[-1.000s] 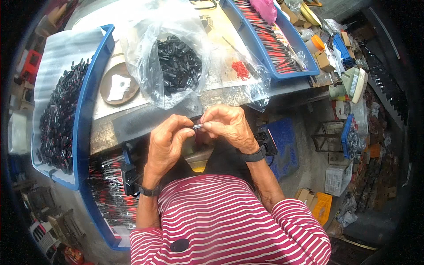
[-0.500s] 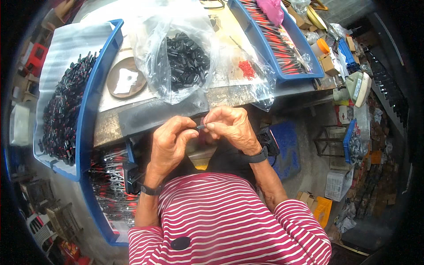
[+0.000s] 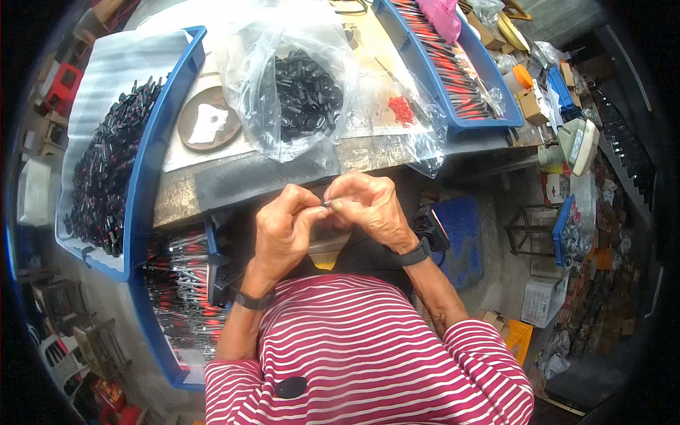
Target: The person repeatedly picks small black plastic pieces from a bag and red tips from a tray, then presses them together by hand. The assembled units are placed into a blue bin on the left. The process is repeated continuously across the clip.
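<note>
My left hand [image 3: 285, 225] and my right hand [image 3: 373, 210] meet in front of the table's edge, fingertips almost touching. Between the pinched fingers of both is a small dark piece [image 3: 326, 203], mostly covered, so its kind does not show. Just beyond my hands, on the table, a clear plastic bag [image 3: 248, 85] lies open around a heap of small black parts [image 3: 306, 95]. Tiny red pieces [image 3: 401, 111] lie to its right. Left of the bag is a round brown dish [image 3: 188, 129] with a white scrap [image 3: 209, 124] in it.
At left, a blue tray [image 3: 164, 120] lined with white sheet holds many black parts. Below it, another blue tray [image 3: 145, 319] holds long red and black items. A third blue tray [image 3: 418, 67] with similar items stands far right. Cluttered boxes [image 3: 533, 108] fill the right side.
My left hand has moved slightly right, and its fingertips have closed in on the small piece beside my right fingers. The whole view has shifted a little.
</note>
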Available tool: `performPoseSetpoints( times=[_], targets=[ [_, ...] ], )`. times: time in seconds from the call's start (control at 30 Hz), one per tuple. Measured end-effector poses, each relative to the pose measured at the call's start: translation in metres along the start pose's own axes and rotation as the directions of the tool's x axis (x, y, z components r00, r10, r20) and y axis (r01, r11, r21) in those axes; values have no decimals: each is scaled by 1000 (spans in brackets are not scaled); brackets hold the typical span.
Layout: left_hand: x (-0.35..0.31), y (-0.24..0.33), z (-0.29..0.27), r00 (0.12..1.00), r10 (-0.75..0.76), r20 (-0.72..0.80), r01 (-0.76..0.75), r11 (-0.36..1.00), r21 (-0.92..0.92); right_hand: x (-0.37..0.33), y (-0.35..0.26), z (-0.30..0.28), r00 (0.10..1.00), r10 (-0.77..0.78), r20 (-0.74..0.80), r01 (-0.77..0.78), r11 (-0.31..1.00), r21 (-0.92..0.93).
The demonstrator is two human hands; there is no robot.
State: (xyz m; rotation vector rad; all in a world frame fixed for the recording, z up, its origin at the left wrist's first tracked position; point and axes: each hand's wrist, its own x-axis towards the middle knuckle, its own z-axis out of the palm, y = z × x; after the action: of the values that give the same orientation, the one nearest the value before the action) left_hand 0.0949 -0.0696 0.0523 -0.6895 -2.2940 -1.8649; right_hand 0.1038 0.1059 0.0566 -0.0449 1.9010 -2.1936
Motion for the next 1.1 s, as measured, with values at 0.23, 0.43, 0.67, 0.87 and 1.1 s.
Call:
performPoseSetpoints(
  times=[0.23, 0.43, 0.67, 0.87, 1.1],
  targets=[
    [-2, -2, -5, 991, -130, 13, 131, 988, -80, 2, -2, 9, 1000, -5, 24, 4, 998, 55],
    [9, 4, -24, 936, -307, -173, 235, 909, -343, 7, 1, 4, 979, -68, -192, 51, 995, -91],
    [48, 5, -103, 744, -209, -635, -74, 918, -389, 7, 11, -7, 986, -123, -116, 131, 989, 70],
    [70, -8, -154, 393, -172, -903, -12, 981, -192, 6, 12, 4, 987, -89, -131, 87, 996, -18],
    [62, -16, -97, 734, -162, -659, 99, 986, -132, 7, 5, -21, 963, -167, -213, 155, 985, -71]
  ],
)
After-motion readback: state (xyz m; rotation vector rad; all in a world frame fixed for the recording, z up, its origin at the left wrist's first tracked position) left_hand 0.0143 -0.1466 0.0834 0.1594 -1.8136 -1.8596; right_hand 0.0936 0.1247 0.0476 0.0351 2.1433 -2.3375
